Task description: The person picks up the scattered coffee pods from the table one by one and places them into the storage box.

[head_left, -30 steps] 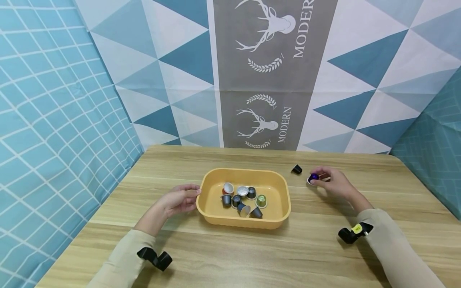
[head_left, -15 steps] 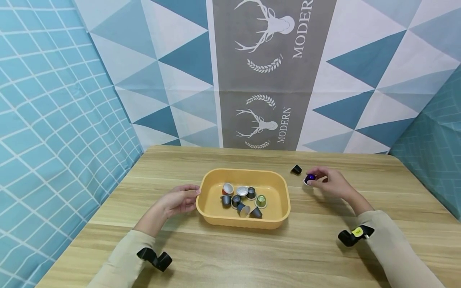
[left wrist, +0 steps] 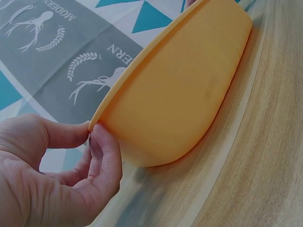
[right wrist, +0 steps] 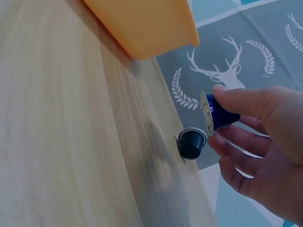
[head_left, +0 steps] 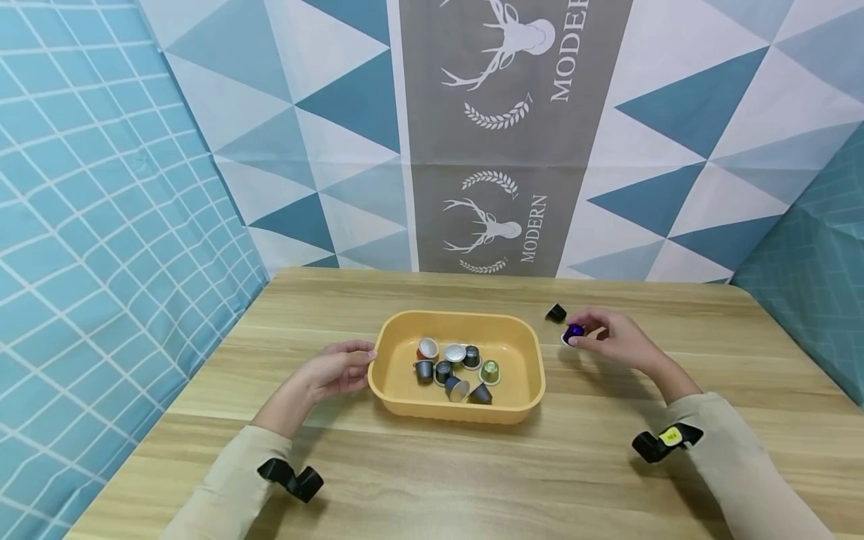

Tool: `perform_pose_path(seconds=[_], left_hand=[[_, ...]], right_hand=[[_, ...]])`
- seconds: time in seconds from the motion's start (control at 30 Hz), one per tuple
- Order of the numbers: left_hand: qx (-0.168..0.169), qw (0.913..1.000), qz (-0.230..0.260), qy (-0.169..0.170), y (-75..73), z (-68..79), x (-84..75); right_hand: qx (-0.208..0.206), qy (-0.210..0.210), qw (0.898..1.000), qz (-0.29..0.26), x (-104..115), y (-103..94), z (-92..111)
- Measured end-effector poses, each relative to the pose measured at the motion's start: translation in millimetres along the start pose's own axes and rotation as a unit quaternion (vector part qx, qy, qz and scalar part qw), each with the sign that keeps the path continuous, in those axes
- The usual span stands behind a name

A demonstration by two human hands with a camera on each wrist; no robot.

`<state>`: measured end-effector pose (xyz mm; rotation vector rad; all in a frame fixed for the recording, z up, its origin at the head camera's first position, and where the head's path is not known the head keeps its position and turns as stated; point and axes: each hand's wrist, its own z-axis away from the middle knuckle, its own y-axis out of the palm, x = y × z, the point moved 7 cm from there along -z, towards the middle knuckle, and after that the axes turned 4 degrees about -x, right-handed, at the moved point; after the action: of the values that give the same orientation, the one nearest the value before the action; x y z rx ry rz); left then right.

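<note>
A blue coffee capsule [right wrist: 218, 115] is pinched between the thumb and fingers of my right hand [head_left: 617, 341], right of the yellow plastic tray [head_left: 459, 416]. Its pale lid faces the tray in the right wrist view. A black capsule [head_left: 556, 313] lies on its side on the table just beyond that hand. My left hand [left wrist: 61, 170] pinches the rim at the tray's left end between thumb and forefinger. Inside the tray lie several capsules, among them a green capsule [head_left: 490, 372], dark capsules [head_left: 424, 370] and a silver-lidded capsule with orange showing [head_left: 428, 348].
The wooden table [head_left: 472, 480] carries the tray near its middle. A patterned cloth backdrop [head_left: 493, 150] rises behind its far edge. Blue gridded cloth [head_left: 101, 247] hangs at the left and teal cloth [head_left: 817, 262] at the right.
My right hand has moved slightly left toward the tray with the blue capsule in its fingers. The left hand and the tray have stayed in place.
</note>
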<state>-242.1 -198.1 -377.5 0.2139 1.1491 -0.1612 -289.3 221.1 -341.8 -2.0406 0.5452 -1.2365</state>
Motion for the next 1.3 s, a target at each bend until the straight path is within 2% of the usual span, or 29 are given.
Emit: perform_pose_path(seconds=[0.13,0.43,0.77,1.3], left_hand=[[0.003,1.0000,0.001,0.003,0.4,-0.1,-1.0],[0.002,1.0000,0.002,0.003,0.8,0.2,-1.5],[-0.005,1.0000,0.001,0.002,-0.1,-0.3,-2.6],[-0.003,1.0000,-0.004,0.003,0.7,0.8,-0.9]], right_hand=[[0.004,-0.008,1.000,-0.008,6.9,0.1,-0.2],[0.022,0.005,1.000,-0.021,25.3,-0.7,-0.3],[0.038,-0.024,0.999,-0.018,42.9,-0.6,-3.6],[0.131,-0.040,0.990,-0.034,65.9,14.4,-11.0]])
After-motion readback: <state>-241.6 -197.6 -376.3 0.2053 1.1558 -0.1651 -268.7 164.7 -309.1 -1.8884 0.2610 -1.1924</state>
